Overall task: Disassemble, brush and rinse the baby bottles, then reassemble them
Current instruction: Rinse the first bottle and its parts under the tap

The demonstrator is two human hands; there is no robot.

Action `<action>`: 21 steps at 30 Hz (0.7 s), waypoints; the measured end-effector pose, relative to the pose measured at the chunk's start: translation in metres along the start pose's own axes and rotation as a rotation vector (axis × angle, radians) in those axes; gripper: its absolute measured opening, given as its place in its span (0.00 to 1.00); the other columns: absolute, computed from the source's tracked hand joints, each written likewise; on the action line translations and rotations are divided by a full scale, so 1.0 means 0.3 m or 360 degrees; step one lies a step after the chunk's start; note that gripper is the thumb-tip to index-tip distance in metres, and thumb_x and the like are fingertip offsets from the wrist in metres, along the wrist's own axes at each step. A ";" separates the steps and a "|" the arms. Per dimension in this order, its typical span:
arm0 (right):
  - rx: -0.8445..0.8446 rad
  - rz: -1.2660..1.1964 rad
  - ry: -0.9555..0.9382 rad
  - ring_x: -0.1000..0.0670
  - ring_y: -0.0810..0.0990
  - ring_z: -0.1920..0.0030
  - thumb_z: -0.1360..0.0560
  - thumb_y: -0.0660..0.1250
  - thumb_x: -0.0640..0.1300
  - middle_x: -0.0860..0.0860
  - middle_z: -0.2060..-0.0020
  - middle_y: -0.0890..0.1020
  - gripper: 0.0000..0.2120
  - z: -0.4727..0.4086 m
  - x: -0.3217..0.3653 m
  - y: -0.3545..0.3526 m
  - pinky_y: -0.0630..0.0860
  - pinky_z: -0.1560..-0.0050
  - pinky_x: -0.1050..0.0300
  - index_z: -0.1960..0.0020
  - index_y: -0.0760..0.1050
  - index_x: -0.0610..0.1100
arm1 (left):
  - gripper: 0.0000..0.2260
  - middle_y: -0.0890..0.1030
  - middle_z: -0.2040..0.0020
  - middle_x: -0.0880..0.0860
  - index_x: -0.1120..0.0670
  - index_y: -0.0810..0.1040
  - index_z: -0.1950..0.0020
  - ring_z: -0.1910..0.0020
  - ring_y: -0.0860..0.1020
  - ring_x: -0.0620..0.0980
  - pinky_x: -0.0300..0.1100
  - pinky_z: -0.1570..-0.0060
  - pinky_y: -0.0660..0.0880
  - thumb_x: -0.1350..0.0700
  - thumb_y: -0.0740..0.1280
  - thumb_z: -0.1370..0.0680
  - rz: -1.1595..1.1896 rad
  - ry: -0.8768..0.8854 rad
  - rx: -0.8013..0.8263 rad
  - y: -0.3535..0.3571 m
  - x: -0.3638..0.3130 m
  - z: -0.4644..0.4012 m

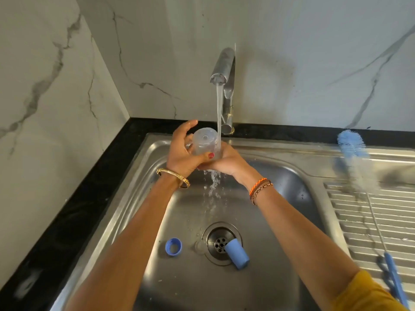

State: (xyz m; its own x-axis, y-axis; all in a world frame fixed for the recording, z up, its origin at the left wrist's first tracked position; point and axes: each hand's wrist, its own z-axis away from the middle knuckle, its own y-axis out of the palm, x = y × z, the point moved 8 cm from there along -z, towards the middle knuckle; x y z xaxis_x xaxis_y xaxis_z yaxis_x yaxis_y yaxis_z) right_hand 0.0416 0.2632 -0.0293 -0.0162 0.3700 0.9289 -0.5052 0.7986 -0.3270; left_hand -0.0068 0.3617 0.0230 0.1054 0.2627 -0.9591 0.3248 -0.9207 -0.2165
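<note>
A clear baby bottle [204,142] is upside down over the sink basin, its base facing me, right beside the running stream from the tap [222,70]. My left hand [183,151] grips the bottle's left side, thumb across its front. My right hand [226,160] cups it from below and the right, and water spills off that hand into the basin. On the basin floor lie a blue screw ring [173,246] and a blue cap [237,253], the cap on its side at the drain [221,242]. A clear teat [199,245] seems to lie left of the drain.
A blue bottle brush [351,144] lies along the ribbed drainboard [386,212] on the right, its handle [395,281] toward me. The steel sink [224,283] is set in a black counter [74,218], with marble walls behind and to the left.
</note>
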 end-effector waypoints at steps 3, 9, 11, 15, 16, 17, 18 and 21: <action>-0.0293 0.0167 -0.0118 0.48 0.78 0.47 0.41 0.79 0.39 0.50 0.47 0.78 0.37 0.021 0.017 -0.048 0.76 0.45 0.51 0.36 0.68 0.45 | 0.29 0.76 0.48 0.46 0.54 0.71 0.39 0.45 0.75 0.46 0.35 0.47 0.75 0.68 0.75 0.37 0.0102 -0.0228 0.0042 0.030 0.033 0.010; -0.0399 -0.0169 -0.0252 0.48 0.76 0.44 0.39 0.77 0.35 0.52 0.47 0.76 0.37 0.098 0.039 -0.100 0.74 0.41 0.53 0.36 0.65 0.50 | 0.24 0.78 0.50 0.49 0.54 0.75 0.40 0.47 0.76 0.49 0.45 0.47 0.77 0.65 0.75 0.34 -0.0039 -0.0261 0.0148 0.093 -0.011 0.035; -0.0374 -0.0147 -0.0241 0.46 0.76 0.42 0.39 0.78 0.36 0.49 0.43 0.76 0.40 0.118 0.050 -0.112 0.74 0.39 0.49 0.33 0.62 0.50 | 0.22 0.80 0.52 0.49 0.56 0.78 0.43 0.50 0.78 0.49 0.44 0.48 0.78 0.64 0.76 0.35 -0.0111 -0.0214 0.0108 0.080 -0.040 0.042; -0.0409 -0.0223 -0.0290 0.47 0.73 0.39 0.39 0.79 0.41 0.49 0.38 0.73 0.42 0.162 0.065 -0.128 0.73 0.38 0.48 0.32 0.62 0.55 | 0.15 0.82 0.56 0.52 0.58 0.81 0.49 0.55 0.81 0.49 0.42 0.53 0.79 0.65 0.76 0.35 0.0075 -0.0256 -0.0006 0.040 -0.039 0.048; -0.0444 -0.0210 -0.0294 0.47 0.73 0.39 0.40 0.79 0.42 0.50 0.39 0.74 0.40 0.173 0.066 -0.134 0.74 0.39 0.48 0.34 0.64 0.55 | 0.12 0.83 0.57 0.53 0.57 0.81 0.52 0.56 0.81 0.49 0.42 0.54 0.79 0.66 0.74 0.33 0.0143 -0.0266 -0.0030 0.034 -0.034 0.051; -0.0476 -0.0174 -0.0286 0.47 0.73 0.40 0.40 0.80 0.42 0.51 0.41 0.74 0.38 0.182 0.066 -0.141 0.74 0.40 0.49 0.36 0.66 0.54 | 0.09 0.82 0.57 0.53 0.56 0.81 0.54 0.58 0.81 0.49 0.41 0.55 0.79 0.66 0.73 0.31 0.0169 -0.0274 -0.0048 0.031 -0.028 0.055; -0.0498 -0.0123 -0.0266 0.47 0.74 0.42 0.41 0.80 0.42 0.51 0.43 0.75 0.36 0.187 0.063 -0.147 0.75 0.42 0.50 0.37 0.68 0.52 | 0.09 0.82 0.58 0.53 0.54 0.81 0.56 0.59 0.80 0.48 0.40 0.55 0.78 0.67 0.71 0.30 0.0163 -0.0285 -0.0050 0.032 -0.020 0.060; -0.0558 0.0062 -0.0209 0.50 0.74 0.47 0.43 0.81 0.42 0.54 0.50 0.74 0.34 0.209 0.055 -0.164 0.76 0.53 0.57 0.41 0.69 0.49 | 0.12 0.81 0.60 0.51 0.54 0.80 0.58 0.58 0.78 0.50 0.41 0.53 0.78 0.71 0.66 0.28 0.0149 -0.0365 0.0062 0.058 0.021 0.085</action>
State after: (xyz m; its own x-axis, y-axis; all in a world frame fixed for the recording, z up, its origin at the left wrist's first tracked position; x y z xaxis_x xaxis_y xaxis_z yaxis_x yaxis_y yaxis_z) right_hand 0.0121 0.2003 0.0131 -0.1516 0.3577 0.9215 -0.1764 0.9075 -0.3813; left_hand -0.0246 0.3399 0.0086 -0.0843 0.1077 -0.9906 0.2864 -0.9496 -0.1276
